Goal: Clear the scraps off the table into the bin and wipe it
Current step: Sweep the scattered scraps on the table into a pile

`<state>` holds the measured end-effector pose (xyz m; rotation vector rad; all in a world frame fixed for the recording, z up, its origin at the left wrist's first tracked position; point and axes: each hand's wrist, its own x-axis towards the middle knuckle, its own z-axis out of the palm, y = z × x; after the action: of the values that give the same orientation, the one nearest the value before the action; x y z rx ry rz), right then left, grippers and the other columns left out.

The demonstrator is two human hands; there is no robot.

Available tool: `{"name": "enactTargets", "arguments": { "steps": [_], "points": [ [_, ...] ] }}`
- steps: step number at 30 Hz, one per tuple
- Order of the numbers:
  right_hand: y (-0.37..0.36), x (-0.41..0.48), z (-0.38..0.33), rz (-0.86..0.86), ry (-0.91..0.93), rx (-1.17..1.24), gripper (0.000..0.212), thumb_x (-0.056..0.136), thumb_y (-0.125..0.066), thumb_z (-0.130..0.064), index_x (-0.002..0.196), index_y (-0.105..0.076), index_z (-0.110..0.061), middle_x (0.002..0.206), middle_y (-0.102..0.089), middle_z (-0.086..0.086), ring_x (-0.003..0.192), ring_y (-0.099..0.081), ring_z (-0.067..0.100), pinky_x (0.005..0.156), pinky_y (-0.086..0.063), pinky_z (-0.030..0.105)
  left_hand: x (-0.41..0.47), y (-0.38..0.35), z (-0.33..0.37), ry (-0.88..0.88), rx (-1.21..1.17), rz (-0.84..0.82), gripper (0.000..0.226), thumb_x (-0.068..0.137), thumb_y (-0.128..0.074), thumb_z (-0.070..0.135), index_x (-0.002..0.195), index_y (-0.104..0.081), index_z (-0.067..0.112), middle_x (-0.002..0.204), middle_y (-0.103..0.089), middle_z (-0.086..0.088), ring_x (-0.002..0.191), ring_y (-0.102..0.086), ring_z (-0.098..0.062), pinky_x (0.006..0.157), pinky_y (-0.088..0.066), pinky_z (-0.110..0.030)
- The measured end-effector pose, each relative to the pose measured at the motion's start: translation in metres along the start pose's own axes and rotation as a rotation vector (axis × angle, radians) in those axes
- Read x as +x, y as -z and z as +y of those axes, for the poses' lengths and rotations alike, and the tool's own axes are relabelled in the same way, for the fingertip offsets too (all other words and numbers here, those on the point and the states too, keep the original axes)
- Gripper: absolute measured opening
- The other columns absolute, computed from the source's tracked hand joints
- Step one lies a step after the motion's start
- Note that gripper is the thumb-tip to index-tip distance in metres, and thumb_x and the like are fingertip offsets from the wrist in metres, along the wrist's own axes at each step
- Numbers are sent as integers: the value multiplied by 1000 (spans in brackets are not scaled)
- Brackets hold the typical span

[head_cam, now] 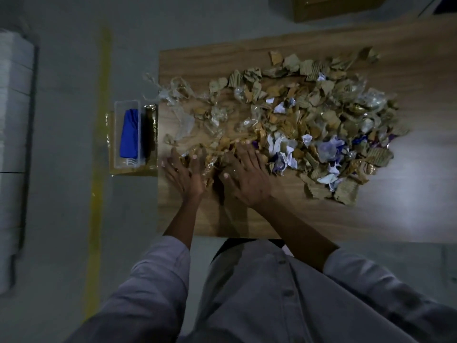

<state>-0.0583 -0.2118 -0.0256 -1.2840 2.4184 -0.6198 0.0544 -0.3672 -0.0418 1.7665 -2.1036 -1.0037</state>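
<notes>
A wide heap of scraps point(309, 120), torn cardboard, crumpled white and purple paper and clear plastic, covers much of the wooden table point(247, 219). My left hand point(184, 174) lies flat with fingers spread near the table's left edge, on the near-left fringe of the heap. My right hand point(247, 177) lies palm down beside it, fingers spread over brown scraps. Neither hand grips anything that I can see. Left of the table, lower down, stands a cardboard box point(150, 139), with a clear plastic tray point(118, 134) on it holding a blue cloth point(129, 134).
A yellow line point(99, 144) runs along the grey floor left of the box. White stacked material point(12, 144) fills the far left. A brown box point(333, 8) sits beyond the table's far edge. Bare wood shows at the table's right and near side.
</notes>
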Motion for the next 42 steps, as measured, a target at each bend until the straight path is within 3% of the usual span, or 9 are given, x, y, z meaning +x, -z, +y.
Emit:
{"name": "enactTargets", "arguments": {
  "steps": [7,10,15,20,26,29,34,38,42],
  "points": [
    [-14,4,8,-124,-83,-35,71,95,-54,-30,160,-27,-19,171,-5,3,157,5,27,126,-9,53,-19,-25,28,-202,-119,-321,88,90,-40,70,160,-23,20,170,-12,-3,156,1,-16,123,-7,-37],
    [-7,-6,4,-33,-172,-33,78,88,-58,-20,159,-28,-12,170,-9,7,157,1,29,126,-9,49,-36,-24,42,-321,-164,-433,81,96,-43,62,162,-17,23,170,-10,4,156,-1,-13,126,-9,-42],
    [-4,-8,-32,160,-147,-26,66,95,-48,-21,157,-31,-8,167,-21,11,157,-9,28,126,-12,49,-40,1,37,-328,-228,-319,73,97,-41,61,159,-22,27,169,-15,4,156,-1,-14,126,-6,-44],
    [-19,7,-57,-49,36,-175,85,83,-55,-28,161,-23,-18,170,-11,8,157,-3,30,126,-11,52,-14,10,11,-283,-308,-362,75,97,-46,59,160,-24,23,168,-19,2,155,-12,-14,125,-18,-52],
    [-35,11,-39,52,-282,-80,64,100,-51,-27,159,-27,-19,170,-11,4,157,-3,27,126,-10,52,-9,-2,13,-440,-110,-663,75,95,-44,68,158,-26,32,166,-25,4,155,-15,-19,122,-23,-55],
    [-32,8,-49,154,-335,-31,53,107,-39,-32,156,-31,-18,169,-16,7,157,-4,27,125,-11,54,-8,20,11,-475,-183,-572,68,97,-43,67,157,-28,37,165,-28,10,155,-17,-19,122,-24,-55],
    [-37,29,-90,186,-299,29,56,106,-43,-37,155,-34,-13,168,-20,11,156,-9,31,124,-14,55,27,44,10,-563,-110,-354,63,95,-40,70,149,-40,38,166,-27,4,156,-11,-23,124,-12,-54],
    [-44,49,-105,235,-343,72,53,106,-41,-40,152,-40,-14,168,-18,8,156,-9,30,124,-14,54,77,35,29,-403,-167,-276,77,88,-46,72,156,-30,39,170,-4,1,156,4,-23,124,-4,-55],
    [-50,47,-96,267,-377,60,51,107,-40,-43,150,-43,-15,168,-18,8,157,-8,28,123,-18,55,129,15,38,-275,-174,-366,79,92,-52,63,159,-19,39,170,6,3,155,12,-18,123,0,-58]
  ]
}}
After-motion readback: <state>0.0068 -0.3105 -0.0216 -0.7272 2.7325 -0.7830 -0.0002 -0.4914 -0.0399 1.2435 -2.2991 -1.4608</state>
